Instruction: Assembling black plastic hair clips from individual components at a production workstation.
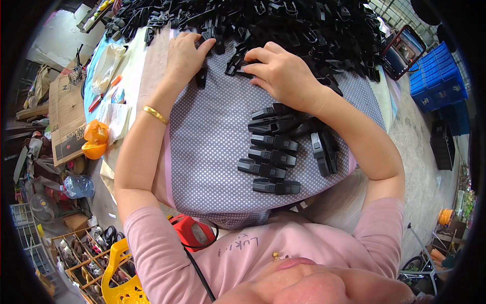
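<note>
A large heap of black plastic clips [298, 30] covers the far side of the cloth-covered table. At the heap's near left edge is my left hand [186, 54], its thumb and fingers closed about a black clip [218, 43]; its fingertips are partly hidden. Another dark clip [201, 78] lies just below that hand. My right hand [283, 73] has curled fingers at a black clip [234, 66] along the heap's near edge. Nearer to me, several clips [273, 157] lie stacked in a column, and a few more [324, 152] stand beside them to the right.
Patterned grey cloth [207, 152] covers the table. At left lie a peeled orange [96, 139], a red-handled tool [95, 103] and white paper [114, 119]. A phone [403, 52] stands at the far right, before blue crates [438, 76]. A yellow plastic chair [119, 276] is at lower left.
</note>
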The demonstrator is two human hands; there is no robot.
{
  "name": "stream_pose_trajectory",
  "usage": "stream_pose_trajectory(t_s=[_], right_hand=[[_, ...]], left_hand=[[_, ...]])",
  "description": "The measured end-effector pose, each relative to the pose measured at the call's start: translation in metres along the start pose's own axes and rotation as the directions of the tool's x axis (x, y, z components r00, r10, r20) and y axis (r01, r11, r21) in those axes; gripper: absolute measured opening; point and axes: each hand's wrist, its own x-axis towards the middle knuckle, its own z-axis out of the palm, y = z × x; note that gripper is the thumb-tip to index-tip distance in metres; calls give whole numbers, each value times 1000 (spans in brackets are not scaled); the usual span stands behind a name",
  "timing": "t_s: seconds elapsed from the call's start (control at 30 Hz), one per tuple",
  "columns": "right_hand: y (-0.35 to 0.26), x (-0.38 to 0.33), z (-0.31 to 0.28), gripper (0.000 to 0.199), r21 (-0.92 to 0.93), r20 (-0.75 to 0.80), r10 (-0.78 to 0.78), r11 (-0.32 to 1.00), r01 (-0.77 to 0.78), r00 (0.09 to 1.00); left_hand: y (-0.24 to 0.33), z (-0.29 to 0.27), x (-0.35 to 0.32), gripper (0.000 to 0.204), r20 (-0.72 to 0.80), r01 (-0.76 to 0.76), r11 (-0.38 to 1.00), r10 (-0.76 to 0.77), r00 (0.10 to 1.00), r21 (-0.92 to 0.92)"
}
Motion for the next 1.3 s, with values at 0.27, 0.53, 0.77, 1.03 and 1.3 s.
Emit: stream_pose_trajectory(t_s=[0.27,0.53,0.77,1.03,1.3], right_hand=[[-3,1,-2,12,37,-37,-27,999,28,999],[3,-9,-32,25,415,-104,353,865,-282,930],[9,-11,-36,30,774,378,370,376,-509,849],[0,-22,-47,23,226,162,244,934,-276,956],[2,-22,-56,19,-13,216,222,974,-224,951]], left_hand=[[2,-7,-1,35,-153,58,966,-99,983,-252],[51,-48,-39,21,109,-43,835,123,986,-549],[81,-41,-66,22,331,-106,881,281,901,-461],[84,-40,-67,23,312,-104,908,245,918,-406],[85,-42,-65,23,359,-43,915,201,911,-401]])
